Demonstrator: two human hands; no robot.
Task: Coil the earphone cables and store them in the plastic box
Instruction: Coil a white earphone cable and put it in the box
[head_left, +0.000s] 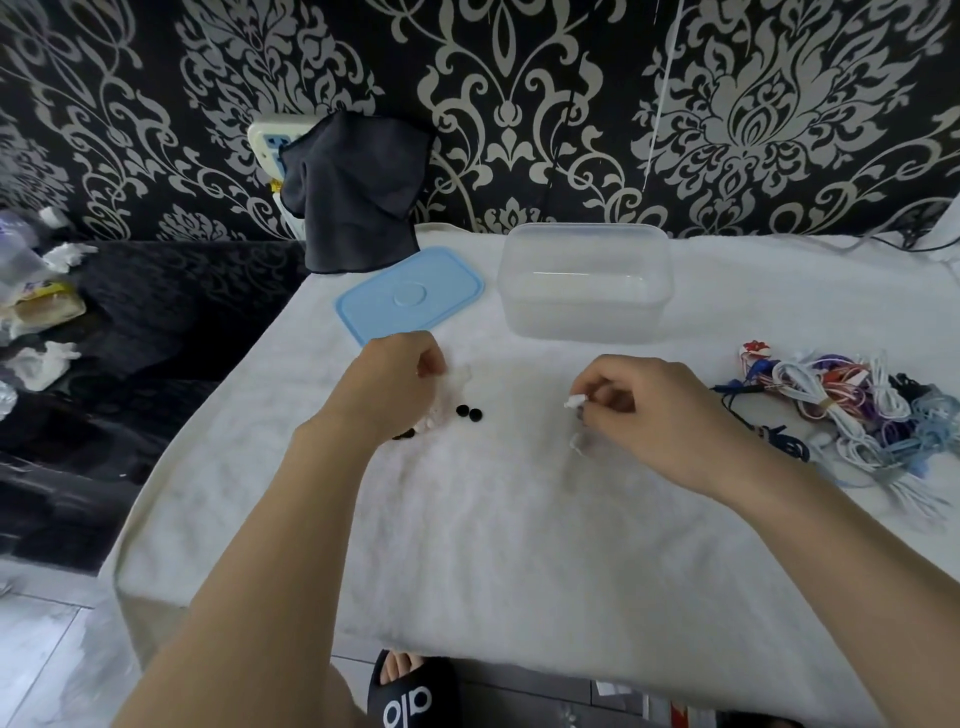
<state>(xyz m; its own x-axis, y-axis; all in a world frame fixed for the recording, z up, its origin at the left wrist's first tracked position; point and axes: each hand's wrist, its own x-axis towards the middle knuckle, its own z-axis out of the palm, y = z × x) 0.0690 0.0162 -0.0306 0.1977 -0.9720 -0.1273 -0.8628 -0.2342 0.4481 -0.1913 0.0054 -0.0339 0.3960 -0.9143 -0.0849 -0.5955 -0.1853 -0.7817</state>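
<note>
We reach both bare forearms forward, side by side and apart. Our left hand (396, 383) is palm down, its fingers curled under, and what they hold is hidden. Our right hand (644, 410) is also palm down, and its fingertips (597, 402) pinch something small and white.

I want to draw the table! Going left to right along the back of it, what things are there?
Dark grey cloth hanging by the wall → flat light-blue plastic lid → clear plastic box, open and empty → tangled pile of colourful earphone cables.
</note>
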